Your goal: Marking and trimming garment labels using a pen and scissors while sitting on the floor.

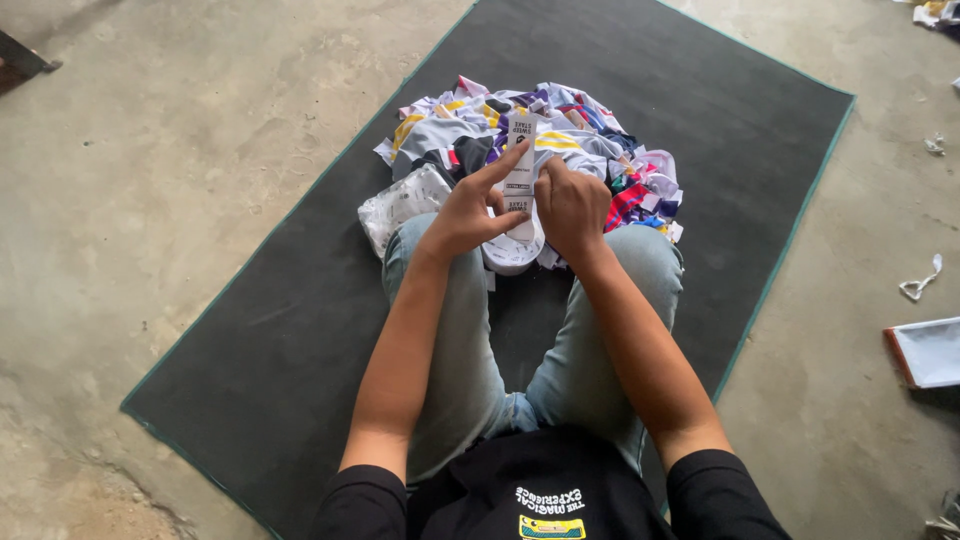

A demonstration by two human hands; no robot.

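Here, hands [520,205] on white label strip [520,165]

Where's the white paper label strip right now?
The white label strip is held upright between both hands, left hand and right hand, before the sock pile.

We wear a black T-shirt [545,490] with short sleeves [365,500] — at 6 o'clock its chest carries white lettering above a small yellow patch [550,526]. Light blue jeans [455,340] — faded, creased — cover both legs. Forearms and hands are bare: no watch, no rings.
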